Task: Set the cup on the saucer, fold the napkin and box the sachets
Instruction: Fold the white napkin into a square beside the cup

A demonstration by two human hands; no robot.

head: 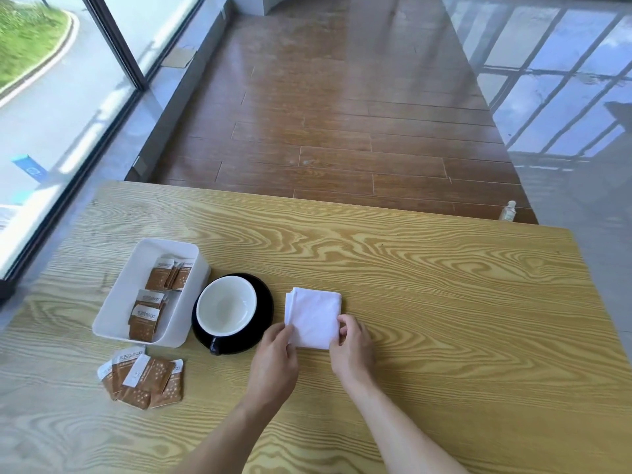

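A white napkin [314, 314] lies folded into a small square on the wooden table. My left hand [277, 354] pinches its near left corner and my right hand [352, 347] pinches its near right edge. To the left, a black cup with a white inside [226, 306] stands on a black saucer [265, 302]. A white box [119, 295] at the far left holds several brown sachets [154, 299]. More brown sachets [143, 379] lie loose on the table in front of the box.
The wooden table [427, 302] stretches to the right of the napkin. A small clear bottle [508, 211] stands on the floor past the far right edge. Glass windows run along the left.
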